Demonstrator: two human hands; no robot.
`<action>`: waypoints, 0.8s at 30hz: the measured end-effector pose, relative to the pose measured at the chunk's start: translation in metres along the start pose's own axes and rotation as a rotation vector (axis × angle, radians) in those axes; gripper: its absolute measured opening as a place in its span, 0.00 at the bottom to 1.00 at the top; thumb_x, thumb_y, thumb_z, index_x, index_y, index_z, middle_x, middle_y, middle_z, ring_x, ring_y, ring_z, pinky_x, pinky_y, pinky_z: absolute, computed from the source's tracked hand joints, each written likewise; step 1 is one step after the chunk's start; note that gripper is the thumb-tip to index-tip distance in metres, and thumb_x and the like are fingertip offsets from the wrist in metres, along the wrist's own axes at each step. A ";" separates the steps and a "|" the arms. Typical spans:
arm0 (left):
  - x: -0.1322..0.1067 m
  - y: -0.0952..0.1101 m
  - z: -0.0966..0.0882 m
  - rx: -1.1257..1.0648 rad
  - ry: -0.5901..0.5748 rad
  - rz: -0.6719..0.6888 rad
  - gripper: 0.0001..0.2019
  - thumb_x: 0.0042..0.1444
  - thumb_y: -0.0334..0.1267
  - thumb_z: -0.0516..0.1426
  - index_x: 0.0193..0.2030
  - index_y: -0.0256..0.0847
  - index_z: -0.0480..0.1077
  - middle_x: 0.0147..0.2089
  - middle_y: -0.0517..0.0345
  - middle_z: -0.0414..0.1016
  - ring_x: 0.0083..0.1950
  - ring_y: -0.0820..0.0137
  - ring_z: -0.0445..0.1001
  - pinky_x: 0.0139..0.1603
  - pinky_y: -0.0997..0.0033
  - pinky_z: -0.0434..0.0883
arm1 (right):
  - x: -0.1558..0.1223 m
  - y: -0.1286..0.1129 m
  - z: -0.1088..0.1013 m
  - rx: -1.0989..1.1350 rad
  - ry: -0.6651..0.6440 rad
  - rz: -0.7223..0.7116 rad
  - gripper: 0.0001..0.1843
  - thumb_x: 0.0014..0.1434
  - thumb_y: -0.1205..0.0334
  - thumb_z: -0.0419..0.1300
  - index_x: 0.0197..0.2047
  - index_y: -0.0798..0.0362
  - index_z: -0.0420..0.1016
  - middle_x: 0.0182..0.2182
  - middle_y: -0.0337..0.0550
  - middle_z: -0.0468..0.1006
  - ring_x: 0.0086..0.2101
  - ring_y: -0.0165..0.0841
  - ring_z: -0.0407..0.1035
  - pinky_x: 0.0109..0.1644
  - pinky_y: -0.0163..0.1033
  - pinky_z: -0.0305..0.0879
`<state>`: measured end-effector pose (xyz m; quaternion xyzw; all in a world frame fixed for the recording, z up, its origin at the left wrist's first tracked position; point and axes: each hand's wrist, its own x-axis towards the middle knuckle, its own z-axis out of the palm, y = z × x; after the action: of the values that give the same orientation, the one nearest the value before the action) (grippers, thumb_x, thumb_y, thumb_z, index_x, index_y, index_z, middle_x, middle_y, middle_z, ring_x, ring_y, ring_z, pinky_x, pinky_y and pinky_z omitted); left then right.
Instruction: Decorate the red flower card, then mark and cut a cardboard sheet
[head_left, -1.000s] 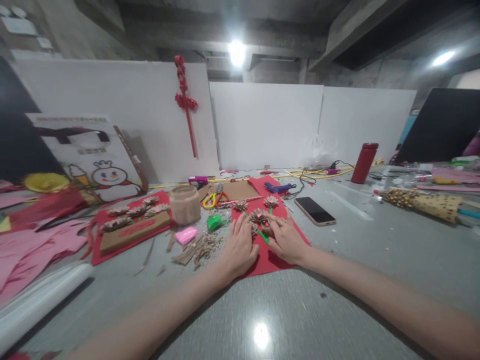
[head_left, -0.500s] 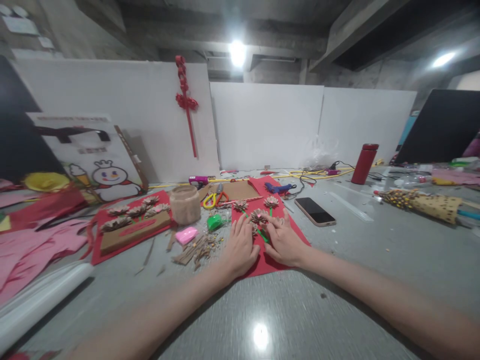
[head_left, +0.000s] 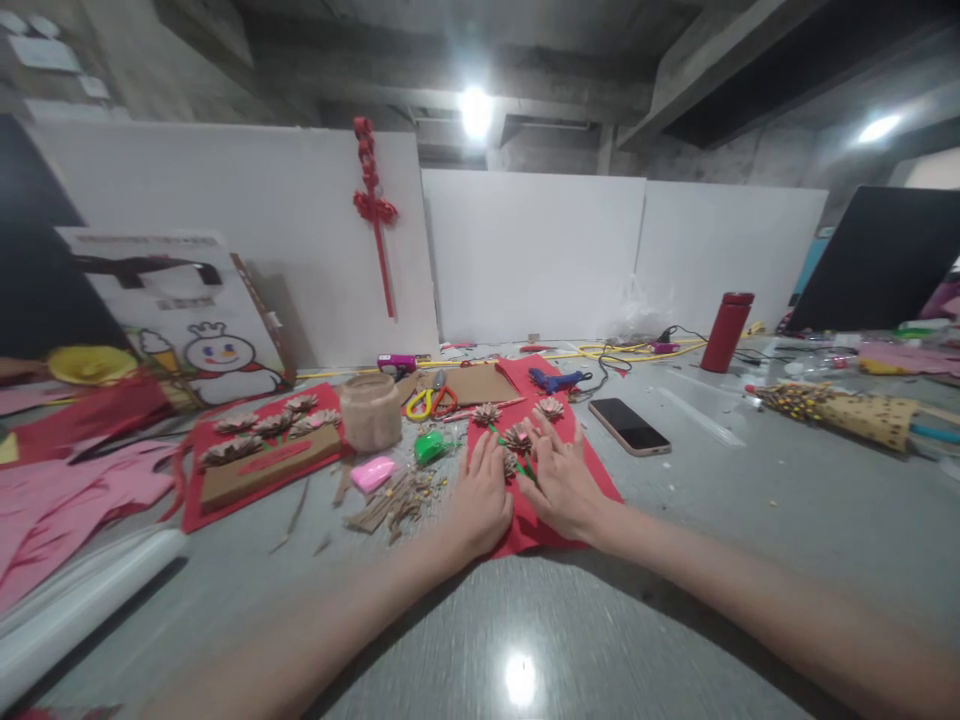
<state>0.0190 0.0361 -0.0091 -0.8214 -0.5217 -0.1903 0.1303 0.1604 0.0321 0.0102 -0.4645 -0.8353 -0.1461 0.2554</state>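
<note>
A red paper sheet (head_left: 551, 533) lies in front of me with several brown layered-petal flowers on it, one of them a top right flower (head_left: 550, 408). Green stems (head_left: 523, 470) run below the blooms. My left hand (head_left: 482, 502) rests on the sheet's left side, fingers stretched forward and together beside the lower left flower (head_left: 510, 463), which it partly covers. On the other side my right hand (head_left: 568, 487) lies with fingers spread, its fingertips by the middle flower (head_left: 516, 435) and its thumb by the stems. Neither hand grips anything that I can see.
Left of the sheet are brown scraps (head_left: 386, 505), pink clay (head_left: 373, 472), green clay (head_left: 430, 446), scissors (head_left: 420, 403) and a brown jar (head_left: 371, 412). A finished-looking flower card (head_left: 270, 462) lies further left. A blue glue gun (head_left: 555, 380), phone (head_left: 630, 427) and red bottle (head_left: 727, 332) stand rightward.
My right hand's fingers have straightened and spread, moving off the green stem they were pressing. The sheet's flowers sit slightly further right. My left hand has barely shifted.
</note>
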 end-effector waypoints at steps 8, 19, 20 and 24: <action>0.001 0.001 0.004 0.066 -0.079 -0.089 0.26 0.48 0.31 0.42 0.56 0.25 0.50 0.60 0.41 0.47 0.61 0.60 0.41 0.57 0.57 0.44 | -0.008 -0.008 0.009 -0.021 -0.126 -0.027 0.30 0.57 0.52 0.35 0.49 0.70 0.59 0.48 0.65 0.62 0.57 0.41 0.38 0.54 0.58 0.23; 0.000 0.001 0.004 0.031 -0.104 -0.093 0.27 0.47 0.31 0.42 0.57 0.25 0.49 0.60 0.42 0.45 0.61 0.60 0.39 0.57 0.57 0.44 | -0.007 -0.007 0.012 -0.012 -0.180 -0.012 0.32 0.58 0.51 0.34 0.49 0.71 0.59 0.48 0.66 0.62 0.57 0.40 0.39 0.54 0.57 0.24; 0.000 0.001 0.004 0.025 -0.105 -0.091 0.28 0.47 0.31 0.42 0.57 0.25 0.48 0.61 0.42 0.45 0.61 0.60 0.39 0.57 0.57 0.44 | -0.007 -0.007 0.012 -0.012 -0.178 -0.007 0.32 0.57 0.51 0.34 0.49 0.70 0.59 0.49 0.66 0.62 0.57 0.40 0.39 0.54 0.57 0.24; 0.000 0.001 0.003 0.014 -0.115 -0.087 0.28 0.46 0.31 0.42 0.57 0.24 0.48 0.60 0.41 0.45 0.61 0.60 0.39 0.57 0.58 0.44 | -0.007 -0.007 0.011 -0.005 -0.183 -0.003 0.33 0.57 0.50 0.34 0.49 0.72 0.58 0.49 0.66 0.61 0.57 0.41 0.38 0.54 0.58 0.24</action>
<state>0.0204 0.0369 -0.0121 -0.8065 -0.5649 -0.1446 0.0973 0.1542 0.0292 -0.0029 -0.4752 -0.8555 -0.1057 0.1766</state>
